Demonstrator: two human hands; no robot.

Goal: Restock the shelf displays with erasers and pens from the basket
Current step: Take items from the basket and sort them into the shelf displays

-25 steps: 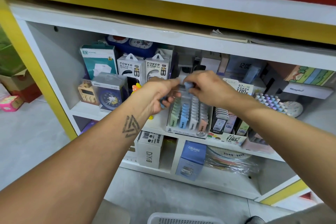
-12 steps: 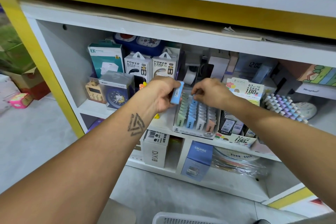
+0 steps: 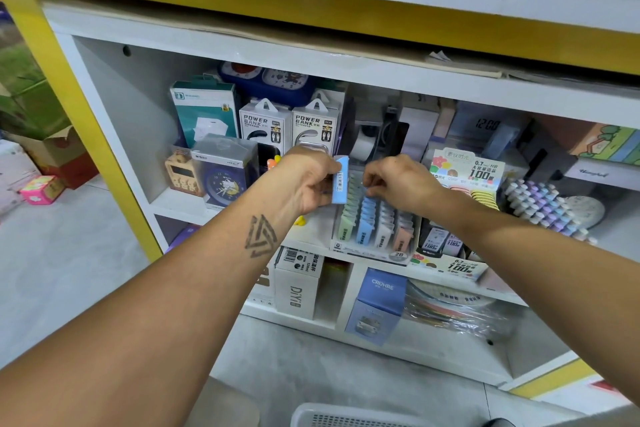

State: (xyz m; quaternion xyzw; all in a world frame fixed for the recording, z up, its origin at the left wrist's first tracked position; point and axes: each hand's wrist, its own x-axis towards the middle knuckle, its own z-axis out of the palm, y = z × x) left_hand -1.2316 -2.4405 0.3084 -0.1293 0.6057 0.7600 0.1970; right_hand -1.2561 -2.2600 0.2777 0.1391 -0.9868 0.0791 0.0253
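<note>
My left hand grips a blue eraser upright, its barcode facing me, just left of the eraser display box. That box stands on the middle shelf and holds rows of green, blue, white and pink erasers. My right hand reaches into the back of the blue row, fingertips pinched on an eraser there; the eraser itself is mostly hidden. The white basket shows only its rim at the bottom edge.
Power bank boxes and a boxed clock stand left of the display. Lead refill boxes and pastel pens sit to the right. Boxes fill the lower shelf. Cartons lie on the floor at far left.
My hands have separated: the left now holds one blue eraser up beside the box, while the right has dropped into the blue row. The camera has moved closer.
</note>
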